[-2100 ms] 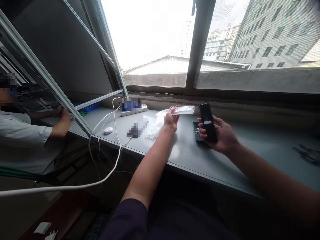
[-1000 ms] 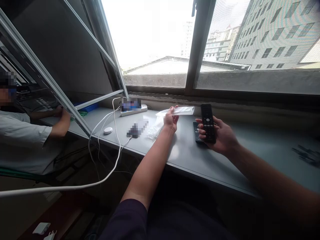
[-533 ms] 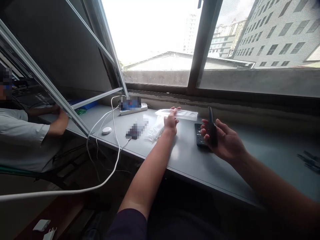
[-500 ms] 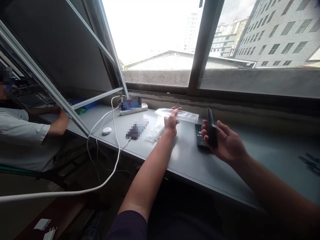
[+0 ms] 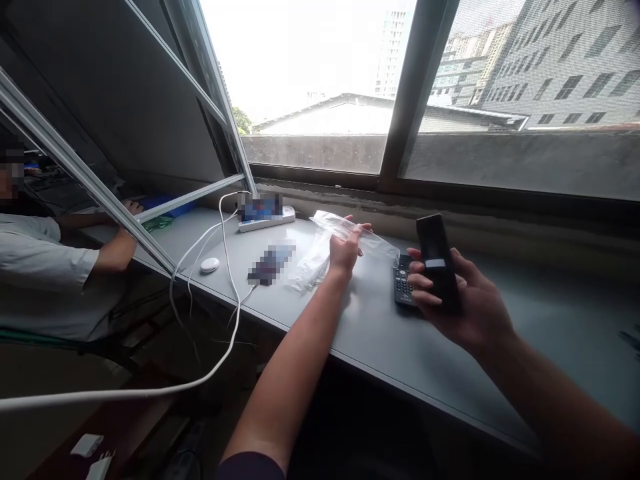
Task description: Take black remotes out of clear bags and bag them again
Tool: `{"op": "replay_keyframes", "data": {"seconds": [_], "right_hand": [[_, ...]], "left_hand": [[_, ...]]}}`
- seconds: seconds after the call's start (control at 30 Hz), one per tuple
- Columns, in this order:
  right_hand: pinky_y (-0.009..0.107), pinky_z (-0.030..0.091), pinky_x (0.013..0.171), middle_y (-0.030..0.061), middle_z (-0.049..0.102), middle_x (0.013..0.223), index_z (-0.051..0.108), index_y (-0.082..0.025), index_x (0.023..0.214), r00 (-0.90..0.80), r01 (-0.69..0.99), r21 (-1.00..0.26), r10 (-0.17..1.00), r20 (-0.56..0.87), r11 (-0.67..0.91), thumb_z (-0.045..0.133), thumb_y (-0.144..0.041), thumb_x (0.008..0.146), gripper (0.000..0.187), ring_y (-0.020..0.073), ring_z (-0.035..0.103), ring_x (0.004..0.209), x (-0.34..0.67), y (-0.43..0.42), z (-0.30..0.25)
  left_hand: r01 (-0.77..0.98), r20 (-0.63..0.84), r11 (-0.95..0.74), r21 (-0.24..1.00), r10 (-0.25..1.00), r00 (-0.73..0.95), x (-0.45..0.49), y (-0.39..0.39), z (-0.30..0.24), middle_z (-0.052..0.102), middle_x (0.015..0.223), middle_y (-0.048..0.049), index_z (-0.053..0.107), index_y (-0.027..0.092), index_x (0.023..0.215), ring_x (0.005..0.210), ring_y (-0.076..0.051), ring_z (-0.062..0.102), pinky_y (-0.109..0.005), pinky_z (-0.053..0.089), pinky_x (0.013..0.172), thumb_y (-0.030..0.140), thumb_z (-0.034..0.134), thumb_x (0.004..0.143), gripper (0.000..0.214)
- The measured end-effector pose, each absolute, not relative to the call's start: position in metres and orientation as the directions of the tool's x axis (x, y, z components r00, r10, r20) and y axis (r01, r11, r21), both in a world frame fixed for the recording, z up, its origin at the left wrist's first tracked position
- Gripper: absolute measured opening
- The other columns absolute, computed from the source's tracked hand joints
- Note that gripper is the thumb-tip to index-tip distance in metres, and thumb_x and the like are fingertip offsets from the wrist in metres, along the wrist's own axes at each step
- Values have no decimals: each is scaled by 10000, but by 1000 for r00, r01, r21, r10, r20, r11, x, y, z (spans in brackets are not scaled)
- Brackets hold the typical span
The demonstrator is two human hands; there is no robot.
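Two remote controls show: the right hand grips a black remote upright, fingers wrapped behind it, and a second remote lies on the grey desk just beneath it. The left hand, open with fingers spread, touches one clear plastic bag lying on the desk beside that second remote.

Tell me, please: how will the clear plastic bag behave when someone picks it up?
The bag is likely light and floppy, since it slumps in creases on the desk. Its glossy film may also slip from fingers.
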State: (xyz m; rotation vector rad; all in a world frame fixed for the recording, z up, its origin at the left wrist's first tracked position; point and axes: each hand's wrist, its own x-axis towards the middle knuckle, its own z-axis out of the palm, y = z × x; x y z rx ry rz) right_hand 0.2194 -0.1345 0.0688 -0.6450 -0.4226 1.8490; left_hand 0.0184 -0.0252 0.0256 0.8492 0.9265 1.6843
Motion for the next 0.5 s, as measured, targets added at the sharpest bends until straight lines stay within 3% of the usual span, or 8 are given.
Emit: {"op": "replay_keyframes", "data": {"seconds": [0.13, 0.23, 0.3, 0.4, 0.5], "right_hand": [[253, 683, 588, 59, 677, 912, 733, -187, 1376, -225, -721, -590, 928, -297, -364, 591, -346, 1156, 306, 175, 695, 741, 219, -129, 63], [378, 761, 751, 132, 777, 1136, 737, -226, 1350, -192, -705, -621, 935, -299, -344, 516, -410, 1180, 334, 242, 787, 913, 223, -123, 58], [357, 743, 663, 159, 788, 1208, 726, -237, 1325, -193, -705, -625, 939, -284, -334, 470, -436, 1190, 351, 245, 787, 885, 227, -119, 55], [231, 558, 396, 95, 742, 1007, 702, -252, 1324, -261, -727, -593, 938, -228, -347, 410, -406, 1205, 351, 162, 632, 599, 234, -115, 53], [195, 466, 330, 30, 634, 868, 676, -213, 1393, -316, -747, -558, 932, -179, -361, 400, -318, 1196, 355, 127, 518, 505, 237, -114, 55]], "left_hand": [[-426, 102, -205, 881, 963, -251, 20, -27, 26, 881, 1166, -129, 653, 220, 1556, 1065, -248, 812, -215, 384, 520, 306, 829, 982, 606], [-420, 117, -213, 882, 963, -243, 20, -26, 23, 883, 1143, -117, 647, 221, 1559, 1057, -242, 815, -217, 390, 517, 303, 816, 989, 601], [-414, 122, -211, 886, 965, -233, 20, -24, 21, 884, 1142, -116, 639, 218, 1563, 1077, -246, 820, -217, 416, 529, 305, 803, 998, 595], [-440, 96, -184, 879, 972, -214, 20, -23, 21, 882, 1156, -129, 613, 200, 1570, 1092, -256, 836, -220, 459, 550, 295, 765, 1019, 580], [-488, 56, -148, 860, 978, -199, 21, -23, 23, 876, 1168, -167, 625, 155, 1503, 1084, -282, 853, -226, 440, 531, 295, 759, 1015, 525]]}}
